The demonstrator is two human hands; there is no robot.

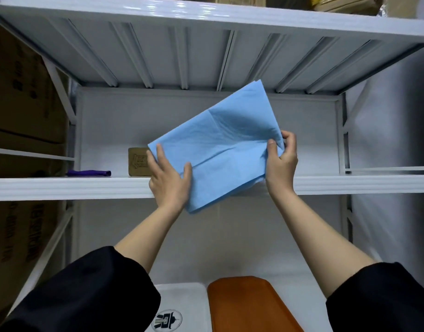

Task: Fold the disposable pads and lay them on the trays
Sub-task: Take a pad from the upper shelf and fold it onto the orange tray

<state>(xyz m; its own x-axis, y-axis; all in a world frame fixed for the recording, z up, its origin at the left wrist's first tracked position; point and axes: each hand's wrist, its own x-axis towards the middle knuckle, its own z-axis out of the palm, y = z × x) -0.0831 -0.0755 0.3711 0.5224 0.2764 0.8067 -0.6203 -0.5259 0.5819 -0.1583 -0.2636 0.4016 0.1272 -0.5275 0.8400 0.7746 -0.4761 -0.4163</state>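
Note:
A light blue disposable pad [220, 144], creased and partly folded, is held up in the air in front of the middle shelf. My left hand [169, 178] grips its lower left edge, with the thumb on the front and the fingers spread over the pad. My right hand [281, 156] pinches its right edge near the corner. Far below, at the bottom of the view, lie an orange tray [249, 305] and, to its left, a white tray [184, 300] with a round dark logo.
A white metal shelf unit surrounds the pad, its middle shelf edge [86, 188] running across the view. On that shelf sit a small brown box [137, 161] and a purple folded item [88, 173]. Cardboard boxes [21, 92] fill the left side.

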